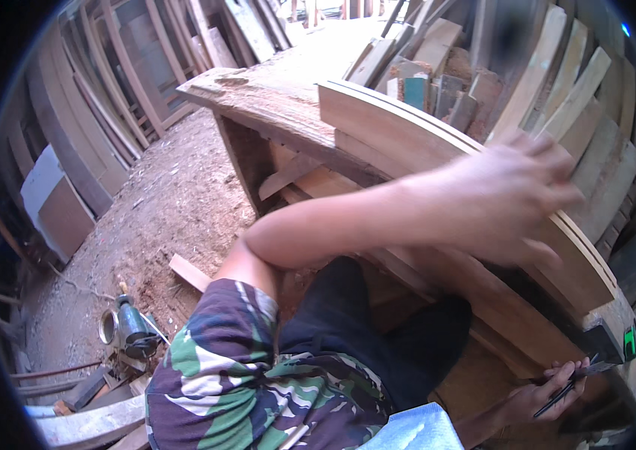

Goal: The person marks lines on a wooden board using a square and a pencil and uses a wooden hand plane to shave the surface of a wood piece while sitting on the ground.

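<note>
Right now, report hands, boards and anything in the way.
Left hand open, blurred, at boards, contact unclear. Right hand grips slim black tool. Boards on edge atop bench, partly hidden by left hand. Green tape measure nearby.

A board point(393, 127) is set on the bench point(258, 90) beneath the left hand point(517, 199); beyond that hand, timber point(595, 165) is stacked.

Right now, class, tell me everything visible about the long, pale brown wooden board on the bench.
The long, pale brown wooden board stands on edge along the wooden workbench. A dark line runs along its lighter upper edge. It appears curved, perhaps through the lens. The blurred left hand hides part of it; contact is unclear.
</note>
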Motion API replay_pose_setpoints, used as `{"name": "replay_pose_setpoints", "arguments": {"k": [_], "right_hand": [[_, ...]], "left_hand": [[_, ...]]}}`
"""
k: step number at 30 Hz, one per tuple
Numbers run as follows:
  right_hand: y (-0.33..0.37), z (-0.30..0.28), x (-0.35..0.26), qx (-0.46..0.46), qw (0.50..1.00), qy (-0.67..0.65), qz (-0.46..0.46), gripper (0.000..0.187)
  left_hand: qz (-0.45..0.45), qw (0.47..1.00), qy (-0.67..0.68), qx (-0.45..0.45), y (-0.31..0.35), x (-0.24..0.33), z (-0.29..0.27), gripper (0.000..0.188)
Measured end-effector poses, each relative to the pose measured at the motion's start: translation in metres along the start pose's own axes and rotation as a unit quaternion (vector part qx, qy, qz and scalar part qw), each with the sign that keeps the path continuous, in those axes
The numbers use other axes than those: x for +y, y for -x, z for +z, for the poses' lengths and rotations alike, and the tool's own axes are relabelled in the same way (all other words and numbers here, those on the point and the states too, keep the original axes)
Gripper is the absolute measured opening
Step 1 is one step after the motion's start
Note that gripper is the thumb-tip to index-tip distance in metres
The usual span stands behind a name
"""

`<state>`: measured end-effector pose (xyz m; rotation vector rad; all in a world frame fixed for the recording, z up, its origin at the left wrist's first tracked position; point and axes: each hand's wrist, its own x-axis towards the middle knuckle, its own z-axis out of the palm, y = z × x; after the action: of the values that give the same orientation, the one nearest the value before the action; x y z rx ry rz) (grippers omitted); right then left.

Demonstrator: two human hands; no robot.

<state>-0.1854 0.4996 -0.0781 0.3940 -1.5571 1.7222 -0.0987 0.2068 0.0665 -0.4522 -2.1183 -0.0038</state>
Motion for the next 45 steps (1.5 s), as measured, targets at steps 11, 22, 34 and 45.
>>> {"name": "replay_pose_setpoints", "arguments": {"k": [11,22,34,45], "right_hand": [[-0.011,-0.015,0.009,0.053,0.998,-0.027,0.012,0.027],[-0.017,-0.045,0.001,0.098,0.994,-0.043,-0.011,0.025],[-0.010,-0.015,-0.014,0.076,0.996,-0.041,-0.015,0.023],[-0.001,-0.010,-0.006,0.038,0.999,-0.020,-0.034,0.026]], "left_hand": [[-0.192,0.949,0.044,-0.245,0.011,-0.041,-0.045,0.038],[-0.274,0.881,0.148,-0.357,-0.006,-0.045,-0.076,0.041],[-0.329,0.822,0.137,-0.444,0.005,-0.054,-0.113,0.063],[-0.195,0.872,0.132,-0.430,-0.002,-0.065,-0.079,0.070]]}}
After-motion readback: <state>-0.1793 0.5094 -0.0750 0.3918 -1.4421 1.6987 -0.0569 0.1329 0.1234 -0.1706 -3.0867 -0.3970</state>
